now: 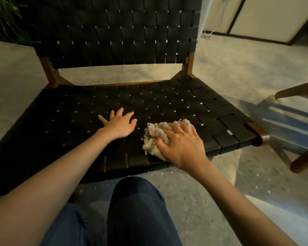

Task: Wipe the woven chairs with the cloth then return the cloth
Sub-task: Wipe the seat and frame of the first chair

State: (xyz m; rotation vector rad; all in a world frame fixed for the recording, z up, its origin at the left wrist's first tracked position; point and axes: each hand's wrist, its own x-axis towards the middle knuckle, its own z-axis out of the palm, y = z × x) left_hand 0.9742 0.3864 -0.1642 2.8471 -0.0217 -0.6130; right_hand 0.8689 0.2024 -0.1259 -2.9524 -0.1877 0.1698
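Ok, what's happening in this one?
A person is wiping the seat of a black woven chair. The right hand presses a bunched beige cloth onto the front part of the seat, fingers curled over it. The left hand rests flat beside it, fingers spread, apparently bracing. A second chair's wooden frame shows at the right edge.

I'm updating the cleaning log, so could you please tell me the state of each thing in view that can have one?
cloth: bunched up, lying on the chair seat under the right hand.
right hand: fingers curled over the cloth, pressing it to the seat.
left hand: fingers spread, resting flat on the seat, holding nothing.
woven chair: upright, seat bearing both hands and the cloth.
second chair: only a wooden part shows at the right.
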